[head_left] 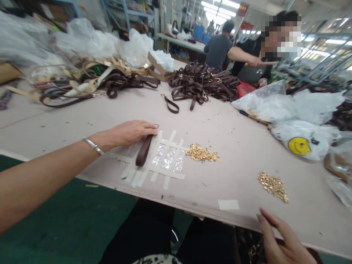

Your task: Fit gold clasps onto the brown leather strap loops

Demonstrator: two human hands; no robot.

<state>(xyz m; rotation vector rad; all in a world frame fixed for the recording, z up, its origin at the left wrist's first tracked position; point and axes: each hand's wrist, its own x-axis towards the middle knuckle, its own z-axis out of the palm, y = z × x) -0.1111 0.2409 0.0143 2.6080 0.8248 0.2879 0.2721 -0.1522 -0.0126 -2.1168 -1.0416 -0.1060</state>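
My left hand point(129, 132) reaches across the table and is closed on a brown leather strap point(143, 151) with a metal ring at its top end. The strap lies over a grid of tape strips point(161, 161) stuck to the table top. My right hand point(283, 240) hovers at the near table edge, fingers stretched out and holding nothing. A small heap of gold metal pieces point(202, 154) lies right of the tape grid. A second gold heap point(273, 185) sits nearer my right hand.
A big pile of brown straps point(203, 82) lies mid-table, one loose strap point(171, 103) before it. More straps and clear bags point(82, 79) crowd the far left. White plastic bags point(299, 121), one with a yellow smiley, sit right. A masked person point(255, 58) works opposite.
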